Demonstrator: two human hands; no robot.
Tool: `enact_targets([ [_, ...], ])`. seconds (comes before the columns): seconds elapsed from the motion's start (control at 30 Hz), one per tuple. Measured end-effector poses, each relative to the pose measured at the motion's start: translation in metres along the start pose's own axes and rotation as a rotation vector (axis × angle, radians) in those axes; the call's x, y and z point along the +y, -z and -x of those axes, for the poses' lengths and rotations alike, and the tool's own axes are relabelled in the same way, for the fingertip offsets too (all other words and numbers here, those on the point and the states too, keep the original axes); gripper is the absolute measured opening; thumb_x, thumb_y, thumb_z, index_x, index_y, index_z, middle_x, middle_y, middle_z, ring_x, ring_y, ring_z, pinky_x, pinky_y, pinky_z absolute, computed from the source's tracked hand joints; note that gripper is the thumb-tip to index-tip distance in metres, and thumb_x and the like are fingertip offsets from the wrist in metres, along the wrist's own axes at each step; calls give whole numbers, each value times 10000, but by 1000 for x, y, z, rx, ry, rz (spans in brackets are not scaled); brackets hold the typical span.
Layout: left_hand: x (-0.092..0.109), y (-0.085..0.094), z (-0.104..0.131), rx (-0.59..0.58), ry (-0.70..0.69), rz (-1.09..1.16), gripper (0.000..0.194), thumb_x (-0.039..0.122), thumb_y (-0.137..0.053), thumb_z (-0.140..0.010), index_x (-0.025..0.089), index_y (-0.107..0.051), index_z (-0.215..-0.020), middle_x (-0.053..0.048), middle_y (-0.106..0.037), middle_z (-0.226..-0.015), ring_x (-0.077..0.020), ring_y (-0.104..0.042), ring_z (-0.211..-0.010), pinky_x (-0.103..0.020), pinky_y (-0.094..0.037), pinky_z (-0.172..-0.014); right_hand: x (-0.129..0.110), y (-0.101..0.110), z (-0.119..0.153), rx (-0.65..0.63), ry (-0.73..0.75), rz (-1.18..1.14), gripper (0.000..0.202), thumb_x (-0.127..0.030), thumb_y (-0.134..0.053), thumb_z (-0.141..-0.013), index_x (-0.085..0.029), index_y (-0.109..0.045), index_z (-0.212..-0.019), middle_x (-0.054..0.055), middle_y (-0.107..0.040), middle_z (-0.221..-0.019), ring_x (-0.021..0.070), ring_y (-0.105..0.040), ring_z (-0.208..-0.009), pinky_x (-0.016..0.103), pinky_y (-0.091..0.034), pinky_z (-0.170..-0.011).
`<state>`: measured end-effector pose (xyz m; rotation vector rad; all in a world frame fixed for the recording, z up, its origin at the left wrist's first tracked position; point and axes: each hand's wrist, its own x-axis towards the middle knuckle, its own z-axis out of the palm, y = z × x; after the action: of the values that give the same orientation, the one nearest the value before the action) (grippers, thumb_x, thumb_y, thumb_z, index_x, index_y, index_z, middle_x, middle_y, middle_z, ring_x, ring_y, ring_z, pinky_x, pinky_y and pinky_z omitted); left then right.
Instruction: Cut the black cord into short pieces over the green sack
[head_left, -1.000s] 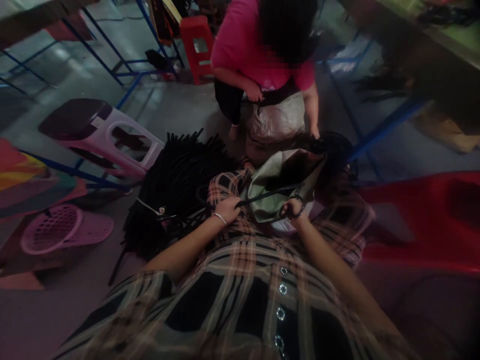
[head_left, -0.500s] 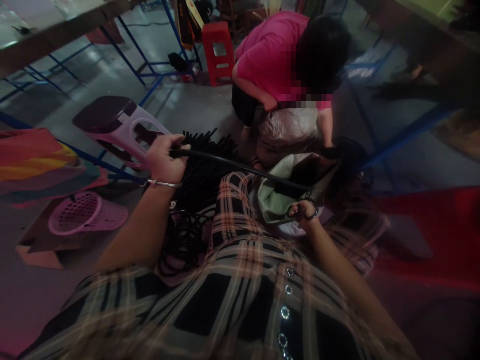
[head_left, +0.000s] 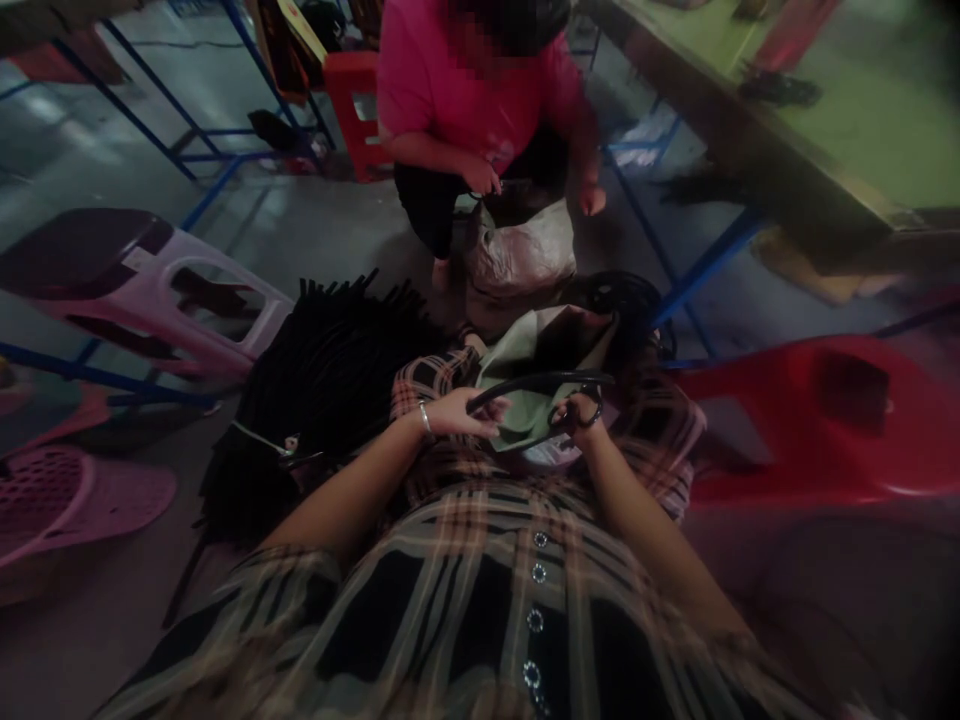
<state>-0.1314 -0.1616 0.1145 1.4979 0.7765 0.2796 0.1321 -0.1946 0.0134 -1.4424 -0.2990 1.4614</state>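
Note:
My left hand (head_left: 469, 412) is closed round one end of a black rubber-like tube (head_left: 536, 379), which curves to the right in front of me. My right hand (head_left: 581, 412) grips what look like black-handled scissors (head_left: 599, 405); dark rings show round its fingers, while the blades cannot be made out. Under both hands, between my knees, stands an open greenish-grey bag (head_left: 510, 375) with a dark inside. A thick bundle of black tube lengths (head_left: 322, 360) lies to my left, with a pale tie (head_left: 259, 436) across it.
Facing me, a person in a pink top (head_left: 465, 90) sits behind a crumpled pale bag (head_left: 521, 250). A purple stool (head_left: 217, 310) and a pink basket (head_left: 112, 490) are on the left. A red stool (head_left: 795, 430) and a table (head_left: 750, 120) are on the right.
My left hand has come right and down, close to my right hand, and the tube now bends in a shorter curve. The other person has sat up. My view has turned right.

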Motion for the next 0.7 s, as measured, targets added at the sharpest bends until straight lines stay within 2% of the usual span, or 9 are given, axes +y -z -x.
enact_targets([
  [0.07,7,2,-11,120,-88,40,605,372,-745,-628,107,-591,-1150,-102,-666,-970,-166,-628,-852,-316,-494,-809,-4,0,0,29,-26,-40,55,-225,-477,-666,-177,-456,-647,-4,-488,-495,122,-480,-423,253,-435,-442],
  [0.13,7,10,-20,340,-136,-13,552,414,-663,-717,113,-572,-1170,-98,-662,-995,-165,-631,-846,-317,-496,-813,-7,1,0,48,-26,-57,39,-206,-458,-653,-170,-469,-641,1,-485,-487,125,-480,-413,252,-421,-423],
  [0.2,-2,22,-26,574,-91,-186,482,415,-590,-780,136,-568,-1173,-88,-661,-1024,-175,-630,-878,-310,-487,-834,-9,4,-1,70,-33,-55,55,-204,-449,-646,-160,-484,-642,3,-480,-482,131,-489,-407,239,-380,-386],
  [0.27,-18,33,-26,732,38,-443,456,379,-578,-790,157,-559,-1188,-93,-648,-1081,-205,-610,-975,-311,-461,-883,-11,8,-1,95,-29,-25,74,-206,-452,-640,-149,-498,-647,3,-479,-484,136,-506,-409,218,-316,-346],
  [0.37,-43,43,-18,746,218,-763,646,359,-622,-740,131,-442,-1317,-149,-578,-1209,-268,-545,-1111,-355,-421,-942,-12,14,-2,120,32,31,80,-211,-467,-639,-143,-509,-647,1,-490,-491,128,-511,-406,204,-263,-325],
  [0.47,-53,45,-8,700,200,-910,887,444,-639,-703,111,-256,-1431,-183,-499,-1291,-301,-492,-1174,-405,-391,-972,-12,17,-2,116,97,75,77,-220,-484,-637,-149,-515,-637,-8,-497,-484,120,-502,-397,217,-338,-360],
  [0.53,-46,42,-6,723,102,-967,953,494,-638,-693,118,-203,-1453,-186,-466,-1318,-312,-449,-1213,-429,-355,-1002,-11,16,-2,104,119,116,76,-228,-495,-632,-155,-516,-628,-15,-500,-477,122,-508,-401,230,-389,-397],
  [0.6,-29,37,-10,749,-18,-1009,961,517,-630,-696,124,-198,-1459,-186,-428,-1353,-323,-393,-1256,-453,-304,-1035,-10,15,-1,95,134,172,83,-239,-510,-632,-157,-522,-627,-17,-509,-473,127,-515,-404,237,-407,-413],
  [0.7,1,23,-29,707,-188,-1045,875,535,-585,-738,139,-253,-1445,-169,-393,-1393,-321,-335,-1297,-475,-226,-1070,-9,12,0,76,166,260,110,-259,-530,-653,-151,-531,-630,-2,-535,-478,134,-526,-419,236,-408,-422],
])
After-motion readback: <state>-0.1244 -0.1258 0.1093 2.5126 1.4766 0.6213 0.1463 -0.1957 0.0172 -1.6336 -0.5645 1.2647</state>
